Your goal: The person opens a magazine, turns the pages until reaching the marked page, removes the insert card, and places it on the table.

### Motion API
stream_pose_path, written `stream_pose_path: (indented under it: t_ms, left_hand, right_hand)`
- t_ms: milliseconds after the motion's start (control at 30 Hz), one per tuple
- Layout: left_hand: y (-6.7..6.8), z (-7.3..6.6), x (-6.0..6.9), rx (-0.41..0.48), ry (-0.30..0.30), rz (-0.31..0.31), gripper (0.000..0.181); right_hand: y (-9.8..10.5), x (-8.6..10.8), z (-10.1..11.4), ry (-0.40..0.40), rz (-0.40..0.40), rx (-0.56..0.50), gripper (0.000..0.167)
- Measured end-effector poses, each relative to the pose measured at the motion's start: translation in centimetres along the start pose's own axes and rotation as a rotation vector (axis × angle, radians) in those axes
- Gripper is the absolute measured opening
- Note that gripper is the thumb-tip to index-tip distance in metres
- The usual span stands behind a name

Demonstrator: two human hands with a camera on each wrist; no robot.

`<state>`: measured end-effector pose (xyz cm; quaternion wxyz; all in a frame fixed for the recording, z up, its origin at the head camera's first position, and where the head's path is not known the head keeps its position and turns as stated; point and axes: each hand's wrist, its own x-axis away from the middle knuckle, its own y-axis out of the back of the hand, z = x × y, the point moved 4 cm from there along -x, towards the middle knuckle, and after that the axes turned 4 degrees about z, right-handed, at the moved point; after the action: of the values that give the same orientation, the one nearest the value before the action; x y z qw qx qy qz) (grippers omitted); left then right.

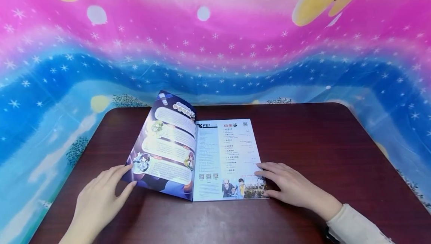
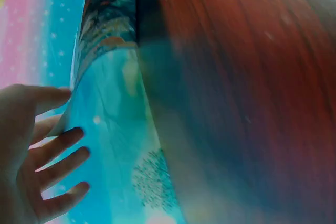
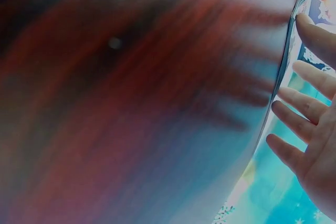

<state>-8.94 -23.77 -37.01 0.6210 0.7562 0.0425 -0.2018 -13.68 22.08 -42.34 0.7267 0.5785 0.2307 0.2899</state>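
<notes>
Pale sleeve nearest the camera, just behind the right grip, with an open magazine between that grip and the left grip, on a dark red-brown surface. Looks like leafing through, with a contents page just beside the right grip and, beyond the left grip, a tilted dark leaf, raised at its outer edge. On the left, seems lightly clamped on that edge near the lower corner, thumb and index close together at the margin, remaining fingers spread and loose; cannot tell firmness of hold. On the right, well apart, with fairly straight fingers against the outer edge of the contents page, near its lower corner; no pinch visible there. Next, probably calls for easing the leaf down toward the left grip, with the right grip steady against its own edge.
</notes>
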Motion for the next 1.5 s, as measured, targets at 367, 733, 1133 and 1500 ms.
stream_pose_path:
  t_ms: [367,733,1133,1500]
  left_hand:
    - [-3.0,3.9,1.3,0.027,0.077,0.378,0.042]
    - [-4.2,5.1,2.0,0.026,0.142,0.487,0.042]
    - [-4.0,2.3,0.3,0.033,0.056,0.391,0.040]
    - [-4.6,-2.1,-1.7,0.104,-0.102,0.292,0.031]
  right_hand:
    - [0.0,-0.2,0.1,-0.020,0.025,-0.007,0.055]
    - [0.0,-0.3,0.1,-0.023,0.035,0.000,0.054]
    - [0.2,-0.7,-0.1,-0.029,-0.008,0.012,0.046]
    - [1.7,-1.6,0.1,-0.041,-0.075,-0.033,0.042]
